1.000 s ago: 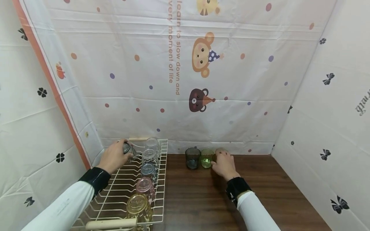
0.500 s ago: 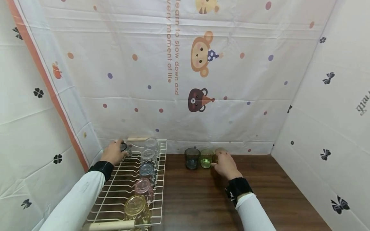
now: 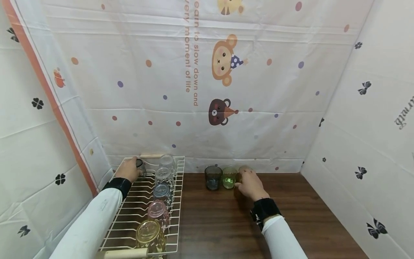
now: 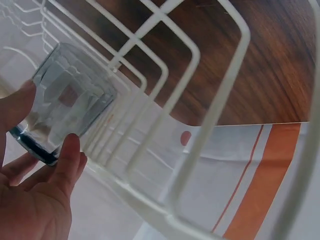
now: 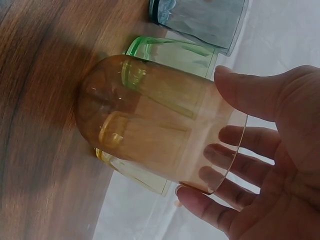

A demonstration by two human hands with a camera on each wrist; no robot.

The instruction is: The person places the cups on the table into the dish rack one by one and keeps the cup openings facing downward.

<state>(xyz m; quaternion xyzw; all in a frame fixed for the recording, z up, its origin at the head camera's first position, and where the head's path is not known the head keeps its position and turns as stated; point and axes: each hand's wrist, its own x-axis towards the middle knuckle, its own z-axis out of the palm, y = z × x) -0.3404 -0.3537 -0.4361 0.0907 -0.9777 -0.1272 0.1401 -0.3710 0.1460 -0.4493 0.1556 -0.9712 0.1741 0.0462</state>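
Observation:
My left hand [image 3: 132, 168] holds a small dark blue-grey glass [image 3: 140, 167] at the far left corner of a white wire rack [image 3: 180, 201]. In the left wrist view, thumb and fingers [image 4: 70, 155] pinch that glass [image 4: 70, 95] just above the rack wires [image 4: 165, 100]. My right hand [image 3: 244, 180] curls round an amber glass [image 3: 243, 169] that stands upright on the brown table [image 3: 307, 216]. The right wrist view shows the thumb and fingers [image 5: 240, 145] cupping the amber glass [image 5: 150, 130] near its rim.
A green glass [image 3: 229, 177] and a blue-grey glass [image 3: 213, 177] stand left of the amber one, touching in a row. Several upturned glasses [image 3: 160, 192] line the rack's right side. Printed cloth walls [image 3: 226, 90] close in the back and both sides.
My left hand has carried the dark glass farther back and lower into the rack's far corner. The right hand has stayed at the amber glass.

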